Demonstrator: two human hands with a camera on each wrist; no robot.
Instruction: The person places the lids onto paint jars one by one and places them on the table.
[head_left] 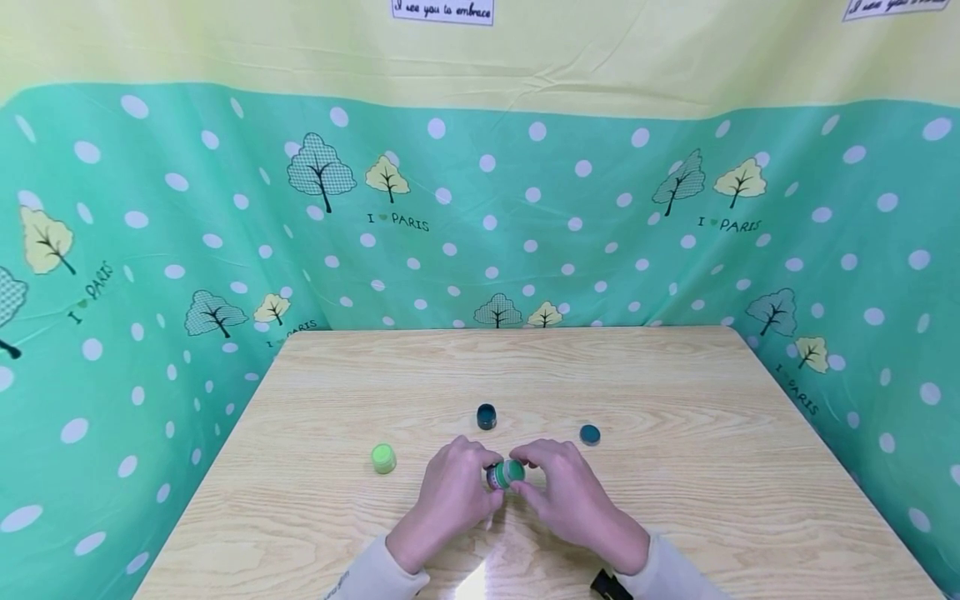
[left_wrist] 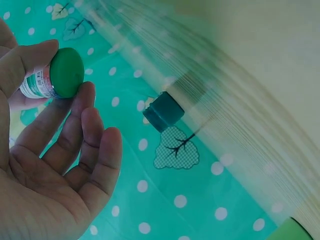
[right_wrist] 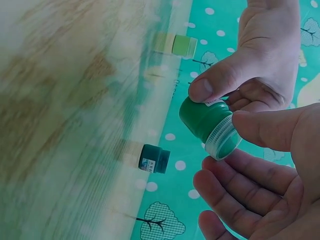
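Both hands meet over the near middle of the table at one small green paint jar, held tilted on its side. The left hand grips the jar's body with thumb and fingers, its printed label partly covered. At the other end, the right hand pinches the clear ridged lid between thumb and fingertips. The lid sits on the jar's mouth in the right wrist view. Beyond the hands, a dark teal paint jar stands uncovered.
A dark teal lid lies on the wooden table to the right of the teal jar. On the left stands a light green paint jar. A polka-dot cloth hangs behind and beside the table. Something black shows by the right sleeve.
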